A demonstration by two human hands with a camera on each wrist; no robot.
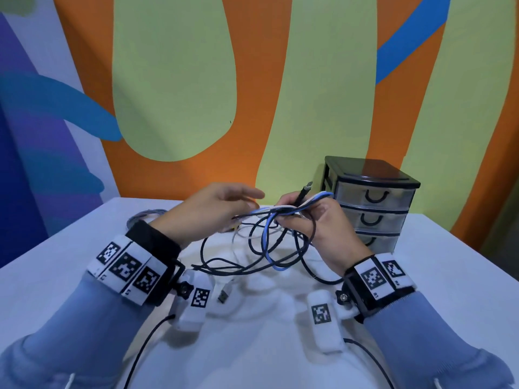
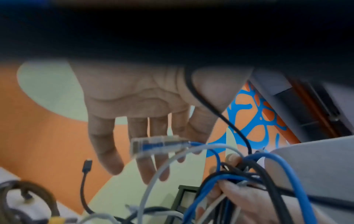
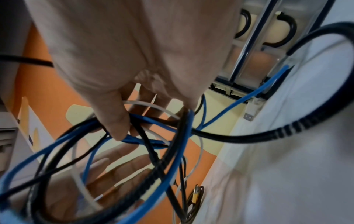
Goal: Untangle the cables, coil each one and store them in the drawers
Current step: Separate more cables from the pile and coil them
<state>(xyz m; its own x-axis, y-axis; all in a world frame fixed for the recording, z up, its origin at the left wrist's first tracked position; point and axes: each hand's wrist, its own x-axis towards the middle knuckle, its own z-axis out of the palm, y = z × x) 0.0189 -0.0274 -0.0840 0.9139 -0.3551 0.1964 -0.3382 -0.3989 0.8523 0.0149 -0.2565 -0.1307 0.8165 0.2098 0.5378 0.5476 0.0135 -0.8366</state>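
Orange, green and blue shapes cover the wall behind a white table (image 1: 449, 276) in the head view, and a black-framed drawer unit (image 1: 370, 200) with 3 clear drawers, all pushed in, is seen at the table's far right; what the drawers contain cannot be told through the fronts. Beside the unit, a tangle of cables (image 1: 269, 237) in black, blue and white is held above the table by the right hand (image 1: 317, 223), whose fingers are curled round the bundle, with a black plug end poking up past the knuckles and loops hanging down to the surface. The left hand (image 1: 213, 211) is raised just beside the tangle with its fingers spread and relaxed, and nothing is gripped by it. A loose USB plug (image 1: 223, 296) is seen lying on the table near the wrists. From the left wrist, the open palm (image 2: 138, 94) is shown with straight fingers above a clear network plug (image 2: 157, 145) on the blue cable. From the right wrist, the thumb (image 3: 114, 118) is seen pressed onto the blue and black strands, and 2 drawer handles (image 3: 285, 30) are visible behind.
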